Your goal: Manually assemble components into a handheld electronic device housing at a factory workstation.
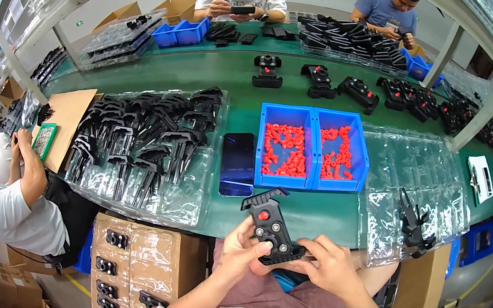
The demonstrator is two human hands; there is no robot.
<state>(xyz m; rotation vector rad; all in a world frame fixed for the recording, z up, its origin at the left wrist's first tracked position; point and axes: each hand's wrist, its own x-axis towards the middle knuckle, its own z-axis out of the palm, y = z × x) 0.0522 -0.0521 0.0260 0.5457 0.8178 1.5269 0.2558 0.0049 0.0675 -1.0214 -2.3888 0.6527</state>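
Note:
Above my lap, at the table's near edge, I hold a black phone mount [271,228] tilted, with a red button and several round metal screws on its face. My left hand [238,250] grips its left side, the thumb lying on the lower part. The fingers of my right hand [327,264] pinch its lower right end. Just beyond the mount stand two joined blue bins [310,188] of small red plastic parts [285,150]. A dark smartphone [237,164] lies flat left of the bins.
Left, a clear plastic tray [205,202] carries piled black brackets [144,121]. Right, another clear tray [380,192] holds a few black parts [414,225]. Finished-looking mounts [320,81] line the green belt [208,67]. A cardboard box [147,253] stands lower left. Other people work across and at left.

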